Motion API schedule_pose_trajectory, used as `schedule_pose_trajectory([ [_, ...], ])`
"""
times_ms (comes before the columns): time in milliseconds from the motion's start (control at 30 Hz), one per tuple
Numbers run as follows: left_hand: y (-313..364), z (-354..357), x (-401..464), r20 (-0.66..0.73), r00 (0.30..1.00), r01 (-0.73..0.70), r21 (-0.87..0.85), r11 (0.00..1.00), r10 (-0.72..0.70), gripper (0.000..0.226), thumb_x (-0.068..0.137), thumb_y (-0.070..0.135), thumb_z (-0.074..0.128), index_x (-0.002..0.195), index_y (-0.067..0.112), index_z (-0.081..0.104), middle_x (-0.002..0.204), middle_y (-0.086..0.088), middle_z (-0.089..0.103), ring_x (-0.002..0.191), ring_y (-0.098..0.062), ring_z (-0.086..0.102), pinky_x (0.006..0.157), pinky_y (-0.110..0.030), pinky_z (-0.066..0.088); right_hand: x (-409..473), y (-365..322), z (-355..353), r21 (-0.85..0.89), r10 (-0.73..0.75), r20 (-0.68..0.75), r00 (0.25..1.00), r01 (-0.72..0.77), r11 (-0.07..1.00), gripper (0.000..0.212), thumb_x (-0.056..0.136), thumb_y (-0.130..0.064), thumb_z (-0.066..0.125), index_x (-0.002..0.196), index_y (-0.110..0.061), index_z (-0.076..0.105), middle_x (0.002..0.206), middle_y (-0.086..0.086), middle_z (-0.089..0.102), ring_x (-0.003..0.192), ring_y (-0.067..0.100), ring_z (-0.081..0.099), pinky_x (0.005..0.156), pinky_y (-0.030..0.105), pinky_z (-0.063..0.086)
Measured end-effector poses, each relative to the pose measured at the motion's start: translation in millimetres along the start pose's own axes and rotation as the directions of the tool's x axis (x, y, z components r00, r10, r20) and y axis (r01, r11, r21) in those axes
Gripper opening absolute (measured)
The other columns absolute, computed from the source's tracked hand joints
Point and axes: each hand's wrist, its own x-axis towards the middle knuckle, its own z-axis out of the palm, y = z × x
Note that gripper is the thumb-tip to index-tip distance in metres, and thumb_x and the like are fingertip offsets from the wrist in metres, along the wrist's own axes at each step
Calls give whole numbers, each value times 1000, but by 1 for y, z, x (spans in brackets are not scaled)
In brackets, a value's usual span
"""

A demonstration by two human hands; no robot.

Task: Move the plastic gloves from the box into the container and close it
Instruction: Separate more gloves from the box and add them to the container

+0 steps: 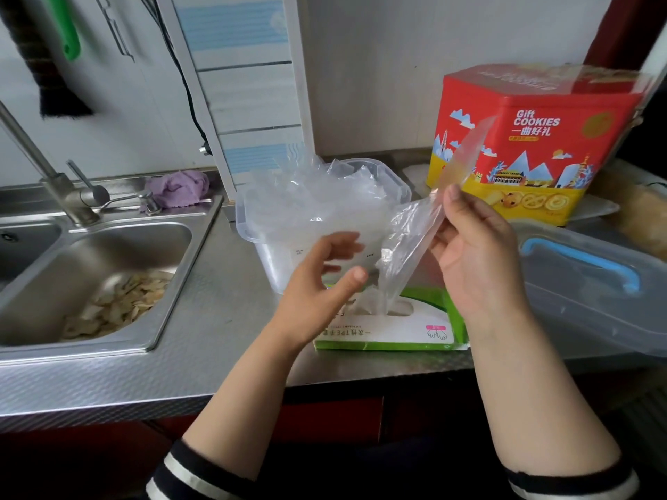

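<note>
Two striped sleeve cuffs sit closest to me at the bottom edge, one on each forearm. Using the green-and-white glove box as my landmark: it lies flat on the steel counter, its slot facing up, with a tuft of plastic poking out. Just above the box, my right hand pinches one clear plastic glove, thumb on its upper part, and the glove's lower end hangs down to the slot. Left of that glove, above the box's left end, my left hand hovers with relaxed, slightly curled fingers, holding nothing that I can see.

Directly behind the box stands one clear container, its top uncovered, heaped with crumpled gloves; I cannot count them. Right of the box lies one clear lid with a blue handle. Behind and right of the box stands one red cookie tin. Well left of the box is one sink basin holding pale scraps, with one tap and one purple cloth behind it.
</note>
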Motion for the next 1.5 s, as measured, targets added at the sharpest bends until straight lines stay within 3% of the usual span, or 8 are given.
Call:
schedule_pose_trajectory([
  [133,32,-1,23,109,994,-2,100,995,-9,63,74,48,73,129,30,49,117,9,64,110,-4,59,96,-25,48,-1,4,9,-108,15,99,995,-4,994,14,73,-29,67,71,-21,78,82,-3,73,86,14,68,82,32,55],
  [267,48,7,44,97,993,61,106,992,-71,19,83,23,76,93,10,66,85,-14,70,70,-22,63,72,-44,54,1,11,14,-200,-18,135,991,45,979,18,73,-37,70,80,-22,77,86,-5,74,85,11,68,79,29,52],
  [400,56,5,50,-100,992,67,-78,995,-75,7,91,11,66,87,6,64,70,-2,68,52,-12,61,49,-20,44,7,17,4,-419,-36,67,997,61,906,63,76,-74,51,115,-25,63,105,-1,70,98,14,66,84,31,53],
  [533,59,-4,50,-209,978,-26,-200,979,-17,7,92,8,63,91,14,58,74,5,69,58,-10,64,52,-17,42,3,21,-2,-529,336,65,940,-254,810,111,39,-101,45,114,-21,65,101,1,73,89,17,70,79,35,56],
  [733,54,-9,41,-217,975,-103,-304,947,36,29,92,5,63,114,21,54,76,4,70,76,-14,64,75,-24,50,-3,18,9,-163,497,163,853,-473,866,33,79,-46,60,93,-17,68,87,-1,72,80,16,64,78,30,48],
  [1000,50,-30,40,-308,951,-127,-304,944,29,56,83,0,57,126,35,49,93,-9,73,59,-14,50,64,-24,48,26,9,27,-351,68,75,995,-38,936,12,97,-14,56,98,-18,67,54,-11,56,52,3,53,52,18,45],
  [1233,46,-70,78,-481,875,-15,-156,988,-62,24,90,5,59,101,26,56,73,9,72,57,-10,50,59,-18,44,82,7,55,-716,-125,188,974,223,662,39,95,-22,60,131,-23,44,81,0,68,65,13,64,55,23,50],
  [1500,10,-97,91,-676,737,297,339,893,12,51,81,-2,42,126,19,51,110,3,64,104,-22,58,89,-36,46,131,36,65,-949,-26,289,957,283,-136,62,95,-31,55,147,-27,22,120,10,63,101,35,61,80,39,49],
])
